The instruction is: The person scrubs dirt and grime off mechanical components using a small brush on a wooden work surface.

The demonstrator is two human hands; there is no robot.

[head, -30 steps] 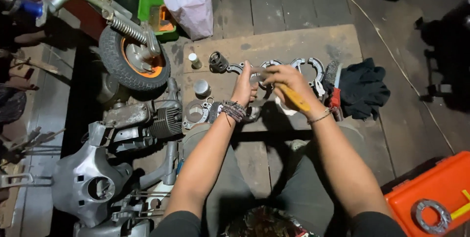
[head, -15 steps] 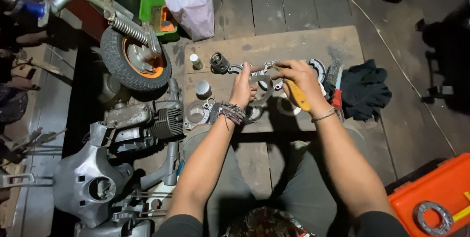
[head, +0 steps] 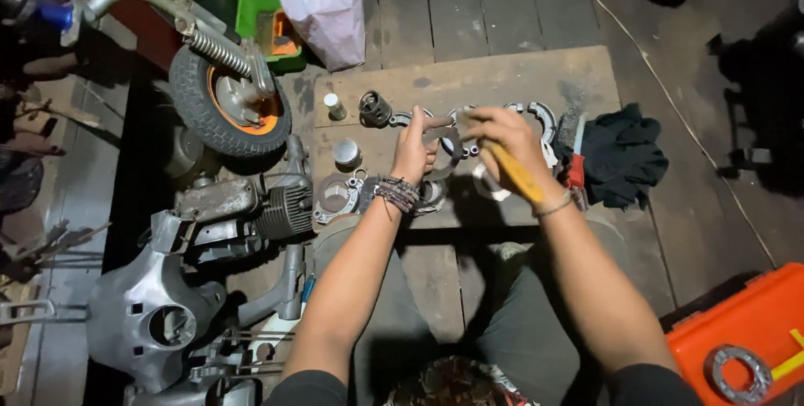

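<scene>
Both hands work over a wooden board (head: 502, 71) laid on the plank floor, near the middle of its front half. The left hand (head: 413, 148) has its fingers closed around a flat grey metal part (head: 442, 139), held just above the board, with beaded bracelets (head: 395, 192) around the wrist. The right hand (head: 502, 134) grips a yellow-handled tool (head: 517, 173), fingers wrapped tight around it, the handle running down along the wrist and the tip meeting the metal part; how the tip sits on it cannot be told. Around the hands the board carries loose engine pieces: a dark cylinder part (head: 374, 108) and a small white bottle (head: 335, 105) toward the far left corner, a small metal cup (head: 346, 153) at the left edge, a round metal ring (head: 337, 196) near the front left corner, and curved brake shoes (head: 538, 115) just behind the right hand. A dark cloth (head: 624, 155) lies over the right edge, with a red-handled tool (head: 575, 170) just beside it. Off the board to the left stand a small wheel with an orange rim (head: 230, 108) and a finned engine (head: 276, 212). An orange case (head: 754, 322) sits on the floor at the near right.
</scene>
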